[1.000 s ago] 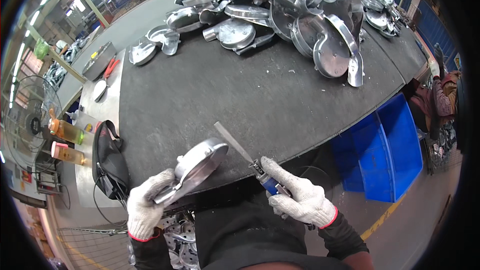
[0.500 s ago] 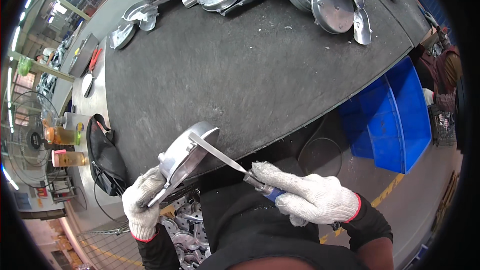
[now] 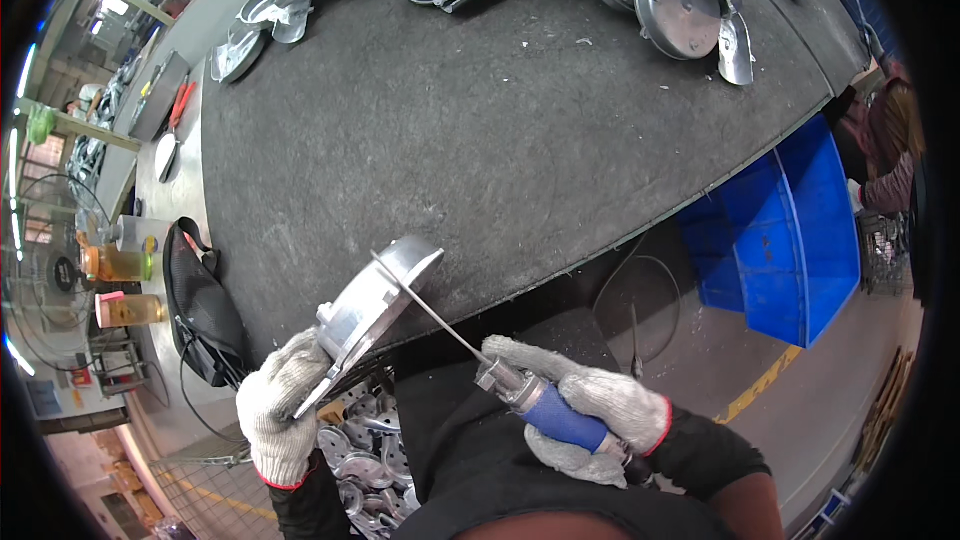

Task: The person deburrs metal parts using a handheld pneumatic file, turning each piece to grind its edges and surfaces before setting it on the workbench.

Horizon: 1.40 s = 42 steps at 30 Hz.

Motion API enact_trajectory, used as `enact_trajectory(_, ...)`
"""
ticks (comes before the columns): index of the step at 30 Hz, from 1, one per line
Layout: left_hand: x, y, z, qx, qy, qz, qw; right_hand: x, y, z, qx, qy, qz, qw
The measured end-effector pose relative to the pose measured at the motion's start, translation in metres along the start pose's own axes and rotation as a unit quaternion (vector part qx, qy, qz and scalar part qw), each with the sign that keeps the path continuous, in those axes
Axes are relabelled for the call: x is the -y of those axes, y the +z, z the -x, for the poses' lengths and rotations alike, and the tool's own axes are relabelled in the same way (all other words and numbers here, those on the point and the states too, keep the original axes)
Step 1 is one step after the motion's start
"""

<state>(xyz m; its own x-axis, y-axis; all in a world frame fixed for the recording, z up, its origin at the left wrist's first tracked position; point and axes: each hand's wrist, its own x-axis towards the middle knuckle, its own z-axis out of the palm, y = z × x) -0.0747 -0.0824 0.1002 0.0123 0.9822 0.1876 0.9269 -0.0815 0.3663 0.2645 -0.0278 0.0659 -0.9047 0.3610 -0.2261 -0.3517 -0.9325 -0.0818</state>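
Note:
Near the table's front edge, my gloved left hand [image 3: 283, 410] is closed round the lower end of a round, shallow silver cast-metal housing [image 3: 372, 292], which is tilted on its side. My gloved right hand [image 3: 625, 408] wraps round the blue grip of an air file [image 3: 560, 416]. Its thin, long blade reaches up and left and lies against the housing's rim, seen nearly edge-on. The fingertips of my left hand are partly hidden behind the housing.
More silver castings [image 3: 685, 10] are heaped along the table's [image 3: 330, 140] far side. A blue bin [image 3: 790, 240] stands to the right. A black bag [image 3: 205, 310], bottles [image 3: 125, 310] and red-handled pliers [image 3: 180, 105] lie at left. Castings [image 3: 370, 465] fill a wire basket below.
The air file has rolled over, so its blade shows edge-on and its blue grip is in plain view. My right hand has turned with it; the housing has barely moved.

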Motion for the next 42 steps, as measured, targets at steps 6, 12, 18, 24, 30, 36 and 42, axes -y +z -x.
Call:
enact_trajectory(6,-0.021,-0.009,-0.011,0.028,0.01,-0.069,0.997,0.001,0.008,0.016,-0.011,0.024,0.124,0.992)
enact_trajectory(12,-0.026,-0.015,-0.027,0.035,-0.006,-0.018,0.999,0.031,0.015,0.023,-0.182,-0.196,0.728,0.631)
enact_trajectory(18,-0.034,-0.022,-0.038,0.043,0.009,-0.031,0.999,0.028,0.044,0.024,-0.236,-0.113,0.943,0.207)
enact_trajectory(24,-0.036,-0.028,-0.043,0.067,-0.006,-0.037,0.997,0.046,0.052,0.021,-0.324,-0.065,0.876,0.352)
enact_trajectory(30,-0.041,-0.025,-0.044,0.043,-0.028,-0.008,0.999,0.044,0.021,0.027,-0.287,-0.245,0.82,0.43)
enact_trajectory(36,-0.046,-0.023,-0.034,0.011,-0.034,-0.036,0.999,0.023,0.053,0.028,-0.309,-0.015,0.514,0.8)
enact_trajectory(42,-0.041,-0.02,-0.026,0.015,-0.036,-0.043,0.998,0.025,0.048,0.026,-0.264,0.022,0.446,0.855)
